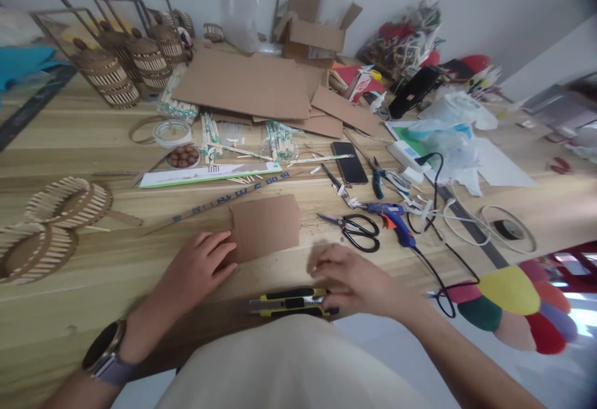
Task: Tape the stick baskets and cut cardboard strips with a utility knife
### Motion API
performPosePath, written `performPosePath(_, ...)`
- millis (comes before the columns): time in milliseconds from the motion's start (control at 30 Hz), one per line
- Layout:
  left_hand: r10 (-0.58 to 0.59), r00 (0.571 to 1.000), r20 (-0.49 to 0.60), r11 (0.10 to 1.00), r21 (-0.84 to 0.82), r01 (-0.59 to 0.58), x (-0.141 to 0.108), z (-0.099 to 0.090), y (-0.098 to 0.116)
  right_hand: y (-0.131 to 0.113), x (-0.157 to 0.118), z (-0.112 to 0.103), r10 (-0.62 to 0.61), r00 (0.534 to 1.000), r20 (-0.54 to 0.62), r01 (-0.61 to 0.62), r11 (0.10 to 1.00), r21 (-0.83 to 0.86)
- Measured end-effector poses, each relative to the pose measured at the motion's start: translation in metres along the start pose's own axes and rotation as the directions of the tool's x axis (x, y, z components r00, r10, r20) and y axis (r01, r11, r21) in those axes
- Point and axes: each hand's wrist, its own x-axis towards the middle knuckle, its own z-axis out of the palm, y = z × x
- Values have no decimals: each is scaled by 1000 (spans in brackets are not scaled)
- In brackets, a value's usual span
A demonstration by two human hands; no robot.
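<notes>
A small cardboard piece (265, 227) lies flat on the wooden table in front of me. My left hand (198, 269) rests at its left edge, fingers stretched and a little apart, fingertips by the card. A yellow and black utility knife (293, 302) lies sideways at the table's near edge. Over its right end hovers my right hand (357, 278), with fingers bent and a gap between them and the thumb; some fingers are blurred. Black-handled scissors (357, 230) lie just beyond that hand, and a blue glue gun (394, 219) is to their right.
Slatted wooden rings (69, 201) lie at left, with handled baskets (109, 76) behind. Large cardboard sheets (252, 86), a ruler strip (224, 197), a phone (349, 162) and pliers (377, 179) lie farther back. The glue gun's black cord (450, 253) loops off to the right.
</notes>
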Motion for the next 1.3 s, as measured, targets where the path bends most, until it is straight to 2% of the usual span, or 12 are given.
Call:
performPosePath(67,-14,1000,3,1000,-9,14,-1,2,0,-9,4,4,-31,997,66,27,998,64)
performPosePath(133,-16,1000,2,1000,-10,16,-1,3,0,-13,7,8,-26,996,88,22,998,51)
performPosePath(300,-11,999,-38,1000,-2,11,-4,8,-1,-3,11,14,16,1000,14,-16,1000,-10)
performPosePath(433,-28,998,-55,1000,-1,28,-4,14,-4,13,15,-1,-5,1000,-6,4,999,-54)
performPosePath(533,-22,998,-60,1000,-11,22,-2,19,-5,29,32,-23,-40,999,-28,38,996,-80)
performPosePath(633,-24,998,-58,1000,-22,22,0,20,-5,49,74,-45,-42,996,-81,29,987,-159)
performPosePath(733,-11,999,-54,1000,-24,10,3,18,-4,61,134,-57,-36,992,-124,2,964,-265)
performPosePath(867,9,999,-35,1000,-13,-10,5,14,-3,61,212,-55,-50,991,-123,-1,923,-386)
performPosePath(1000,-2,1000,-27,1000,-2,2,7,9,0,53,253,-47,-53,994,-94,5,892,-452)
performPosePath(1133,-21,1000,-16,1000,17,21,10,6,3,47,253,-54,-68,995,-67,31,895,-445)
performPosePath(1200,-28,1000,-8,999,26,28,12,6,4,45,239,-62,-66,995,-71,30,907,-419)
performPosePath(1300,-27,1000,-9,998,48,28,12,0,11,46,202,-72,-25,995,-100,-14,929,-369)
